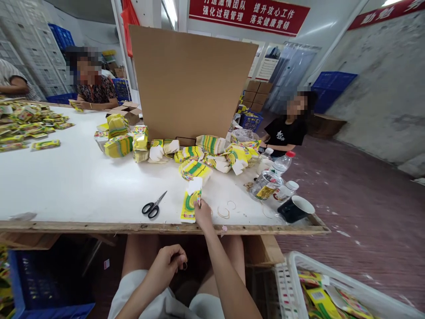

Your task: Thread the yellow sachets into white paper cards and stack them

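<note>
My right hand (pixel 203 214) is closed on the right edge of a flat yellow-and-green carton (pixel 190 204) with a white top flap, which lies near the table's front edge. Above my lap, below the table edge, my left hand (pixel 170 264) has its fingers curled together. A small dark spot shows at its fingertips; what it is, I cannot make out. Left of the carton lie black-handled scissors (pixel 153 208), and loose rubber bands (pixel 223 213) are to the right of my right hand. Just beyond is a stack of similar cartons (pixel 195 170).
More carton bundles (pixel 119 145) line the foot of a tall cardboard sheet (pixel 192 84). Bottles, a clear jar (pixel 265 185) and a dark mug (pixel 295 208) stand at the right. Packets (pixel 29 122) are heaped far left. A white basket (pixel 292 283) and blue crate (pixel 49 283) flank my legs. Co-workers sit beyond.
</note>
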`<state>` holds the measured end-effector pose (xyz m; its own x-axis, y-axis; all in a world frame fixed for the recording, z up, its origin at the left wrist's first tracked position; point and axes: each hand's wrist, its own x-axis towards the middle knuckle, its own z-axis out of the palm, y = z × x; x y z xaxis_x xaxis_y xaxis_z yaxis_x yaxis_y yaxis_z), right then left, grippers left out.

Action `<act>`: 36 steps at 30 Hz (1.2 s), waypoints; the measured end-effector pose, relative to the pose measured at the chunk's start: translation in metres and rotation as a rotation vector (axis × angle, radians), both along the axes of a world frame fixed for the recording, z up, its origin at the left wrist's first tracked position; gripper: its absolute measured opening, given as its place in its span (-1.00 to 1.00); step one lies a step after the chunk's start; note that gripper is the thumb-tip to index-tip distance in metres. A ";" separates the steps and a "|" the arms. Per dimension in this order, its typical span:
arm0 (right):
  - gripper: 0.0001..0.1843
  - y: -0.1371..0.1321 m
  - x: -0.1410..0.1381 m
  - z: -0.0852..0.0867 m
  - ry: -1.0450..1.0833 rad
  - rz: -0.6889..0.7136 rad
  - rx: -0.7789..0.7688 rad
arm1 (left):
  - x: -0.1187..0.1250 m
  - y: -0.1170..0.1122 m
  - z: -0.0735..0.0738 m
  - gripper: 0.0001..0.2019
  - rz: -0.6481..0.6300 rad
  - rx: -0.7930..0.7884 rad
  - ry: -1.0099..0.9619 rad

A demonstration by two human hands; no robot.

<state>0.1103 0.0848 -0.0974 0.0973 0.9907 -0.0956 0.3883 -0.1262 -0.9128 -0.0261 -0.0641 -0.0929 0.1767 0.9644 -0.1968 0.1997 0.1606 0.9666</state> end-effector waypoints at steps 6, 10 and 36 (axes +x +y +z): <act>-0.72 -0.014 0.004 0.010 -0.157 -0.019 0.078 | -0.002 0.007 0.012 -0.75 0.039 0.053 -0.100; -0.65 -0.050 0.015 0.030 -0.105 0.044 0.144 | 0.000 0.022 0.023 -0.75 0.096 0.137 -0.147; -0.87 -0.034 0.047 0.015 -0.317 -0.092 0.203 | 0.022 0.076 0.007 -0.40 -0.107 0.408 0.328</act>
